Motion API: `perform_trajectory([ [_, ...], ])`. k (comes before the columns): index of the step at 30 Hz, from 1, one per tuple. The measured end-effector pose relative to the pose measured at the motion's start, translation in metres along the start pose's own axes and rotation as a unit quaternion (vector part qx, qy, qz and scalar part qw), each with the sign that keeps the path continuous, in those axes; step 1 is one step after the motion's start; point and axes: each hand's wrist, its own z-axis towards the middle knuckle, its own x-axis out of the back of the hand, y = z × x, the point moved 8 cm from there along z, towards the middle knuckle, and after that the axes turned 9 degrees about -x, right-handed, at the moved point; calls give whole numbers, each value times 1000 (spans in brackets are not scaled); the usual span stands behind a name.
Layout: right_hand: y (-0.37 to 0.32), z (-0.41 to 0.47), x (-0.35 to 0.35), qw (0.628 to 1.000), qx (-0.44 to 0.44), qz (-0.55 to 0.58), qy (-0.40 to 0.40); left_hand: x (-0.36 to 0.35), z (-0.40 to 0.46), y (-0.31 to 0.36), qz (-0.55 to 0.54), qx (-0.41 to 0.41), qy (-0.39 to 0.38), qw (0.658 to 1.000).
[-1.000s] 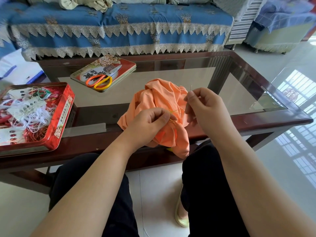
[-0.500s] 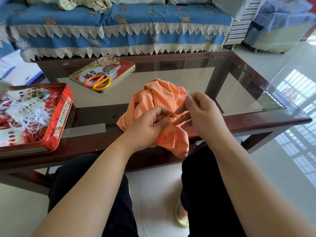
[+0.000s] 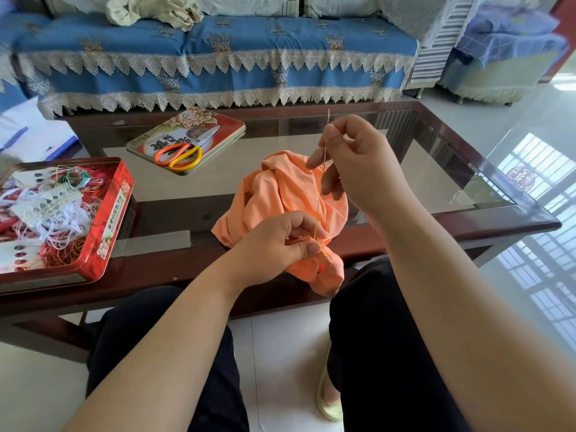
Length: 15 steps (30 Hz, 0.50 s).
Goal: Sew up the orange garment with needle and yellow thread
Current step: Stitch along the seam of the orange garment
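Plainly the sewing was under way and not finished. The orange garment lay bunched at the near edge of the worktop, its lower fold hanging over the rim toward the person's lap. The left hand had its fingers curled round a pinch of the cloth at the seam. The right hand was raised above the heap, thumb and forefinger pinching the needle, whose tip stood up past the fingertips. From it the yellow thread ran down taut to the spot held by the left hand, so I judged a stitch was being drawn through. How much of the seam was closed could not be told; the stitching was hidden in the folds. More stitches, a knot and a cut seemed left to do.

Above the right hand there was open air for pulling the thread upward, with bare glass behind the garment. The scissors lay on a tin lid well apart to the far left. A red tin of threads sat at the worktop's left end, close to its near rim.
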Motion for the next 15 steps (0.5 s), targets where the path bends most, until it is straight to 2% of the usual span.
perform_trajectory([
  [6, -5, 1, -2, 998, -2, 61, -11, -2, -1, -1, 7, -16, -13, 1000],
  [15, -19, -7, 2, 993, 39, 107, 18, -2, 1, -3, 15, -21, -12, 1000],
])
